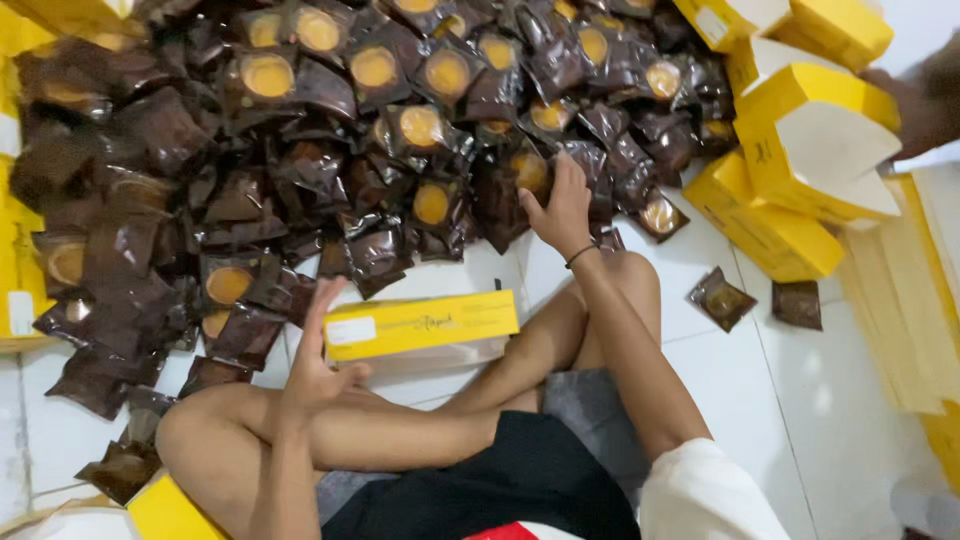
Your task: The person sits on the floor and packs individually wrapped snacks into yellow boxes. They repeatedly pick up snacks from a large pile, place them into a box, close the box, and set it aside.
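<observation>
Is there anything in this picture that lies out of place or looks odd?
Yes. Two small dark brown foil packets lie alone on the white tiled floor, apart from the big heap of brown packets. Nothing looks spilled or damaged.

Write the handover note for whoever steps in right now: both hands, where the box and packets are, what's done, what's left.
Left hand: open, at the left end of the long yellow cardboard box lying on the white tiled floor; no closed grip on it.
Right hand: reaching into the heap of dark brown foil packets, fingers on one; whether it is gripped cannot be told.
Elsewhere: stacked yellow boxes at the right, two loose brown packets beside them, another person's hand at the right edge.
Done: several boxes stacked at the right.
Left: the large heap remains loose on the floor.
</observation>
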